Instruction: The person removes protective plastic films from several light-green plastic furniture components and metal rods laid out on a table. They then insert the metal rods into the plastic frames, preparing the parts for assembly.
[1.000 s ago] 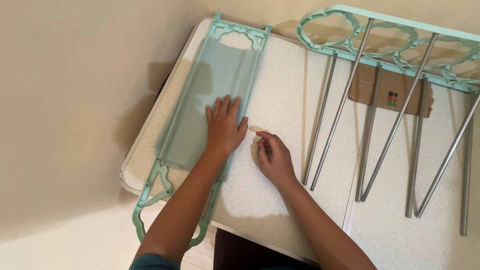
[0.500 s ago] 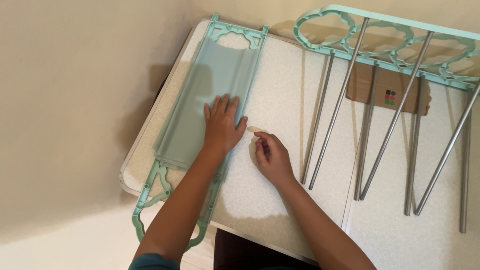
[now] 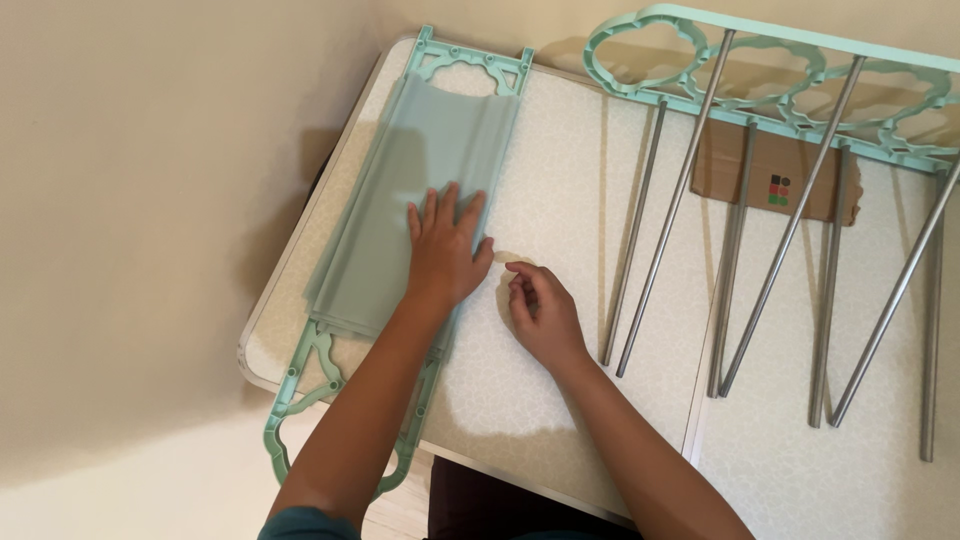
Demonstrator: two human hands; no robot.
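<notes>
The left hand (image 3: 443, 250) lies flat with its fingers spread wide on a long green panel (image 3: 420, 190). It holds nothing; it just presses down. The panel sits in a green plastic frame (image 3: 300, 400) that sticks out past the edge of the white table (image 3: 560, 420), below the hand. The arm hides part of that frame.

The right hand (image 3: 540, 310) is just beside the left one, curled up with its fingertips pinched close together on the table. A tiny pale thing (image 3: 503, 257) lies right at its fingertips, too small to tell what it is, or if the fingers hold it.

Farther out from the right hand lie silver metal rods (image 3: 680, 190), a second green frame (image 3: 760, 60) and a piece of brown cardboard (image 3: 775, 180), partly hidden under the rods.
</notes>
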